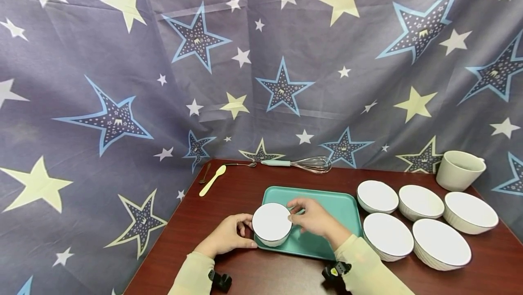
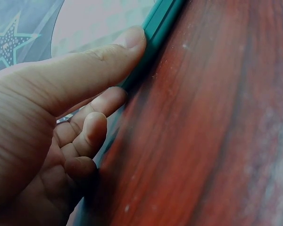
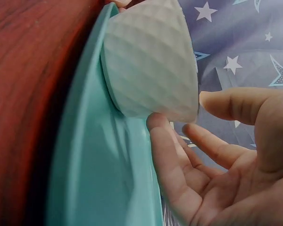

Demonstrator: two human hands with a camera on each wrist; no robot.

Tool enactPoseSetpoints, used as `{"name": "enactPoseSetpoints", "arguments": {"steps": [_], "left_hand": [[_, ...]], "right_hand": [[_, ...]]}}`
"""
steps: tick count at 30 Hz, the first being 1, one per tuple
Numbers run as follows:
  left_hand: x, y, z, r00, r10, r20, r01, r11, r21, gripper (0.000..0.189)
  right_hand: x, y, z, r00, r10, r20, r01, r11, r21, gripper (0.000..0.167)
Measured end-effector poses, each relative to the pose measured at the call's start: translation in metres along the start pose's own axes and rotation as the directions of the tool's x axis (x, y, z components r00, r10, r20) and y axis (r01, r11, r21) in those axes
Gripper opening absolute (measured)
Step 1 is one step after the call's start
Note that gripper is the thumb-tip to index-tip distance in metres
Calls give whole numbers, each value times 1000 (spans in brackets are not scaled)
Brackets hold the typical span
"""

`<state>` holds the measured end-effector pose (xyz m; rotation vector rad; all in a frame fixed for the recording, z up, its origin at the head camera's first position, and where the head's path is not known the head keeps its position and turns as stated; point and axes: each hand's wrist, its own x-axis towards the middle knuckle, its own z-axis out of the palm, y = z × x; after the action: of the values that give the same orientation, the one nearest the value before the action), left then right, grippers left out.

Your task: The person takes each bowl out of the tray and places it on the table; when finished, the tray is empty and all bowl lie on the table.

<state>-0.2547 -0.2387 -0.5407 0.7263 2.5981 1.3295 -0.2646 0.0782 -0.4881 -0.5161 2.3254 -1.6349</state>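
A white bowl [image 1: 271, 222] with a dark rim and a quilted outer wall sits at the left end of a green tray [image 1: 312, 245]. My right hand [image 1: 310, 215] holds the bowl's right side, thumb at the rim and a fingertip against the outer wall [image 3: 146, 61]. My left hand [image 1: 229, 233] is at the tray's front left corner. Its thumb presses the tray's edge [image 2: 158, 33], while its index finger reaches beside the bowl's left side. The other left fingers [image 2: 94, 129] are bent along the tray's side.
Several white bowls [image 1: 388, 236] stand right of the tray, with a pale mug [image 1: 461, 170] behind them. A whisk [image 1: 298, 164], a metal spoon [image 1: 241, 164], a yellow spoon [image 1: 212, 180] and a small brown spoon [image 1: 205, 173] lie toward the back. A star-patterned curtain [image 1: 261, 81] hangs behind the table.
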Motion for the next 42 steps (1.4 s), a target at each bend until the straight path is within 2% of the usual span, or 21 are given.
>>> {"name": "enactPoseSetpoints", "arguments": {"steps": [4,10,15,23,31,32,36,42], "left_hand": [[0,0,0,1000,-12,12,12,1000,10,57],[0,-1,0,1000,-29,7,29,999,28,58],[0,0,0,1000,-25,5,24,999,29,57],[-1,2,0,999,-39,1,39,999,4,57],[0,3,2,999,-32,-6,31,999,-35,59],[-1,7,2,999,-31,-7,31,999,-39,59],[0,8,2,999,-33,-6,33,999,-17,58],[3,0,2,999,-36,0,36,999,-17,60]], "right_hand": [[-2,3,3,1000,16,18,-16,1000,27,35],[-5,2,5,995,76,66,-83,989,123,45],[-6,1,7,990,106,92,-120,981,154,52],[-7,2,11,986,107,127,-132,970,206,60],[-7,2,12,986,111,126,-138,962,237,59],[-7,3,12,986,108,126,-136,961,241,59],[-7,3,11,987,104,122,-132,960,246,58],[-7,2,10,987,107,121,-134,962,238,57]]}}
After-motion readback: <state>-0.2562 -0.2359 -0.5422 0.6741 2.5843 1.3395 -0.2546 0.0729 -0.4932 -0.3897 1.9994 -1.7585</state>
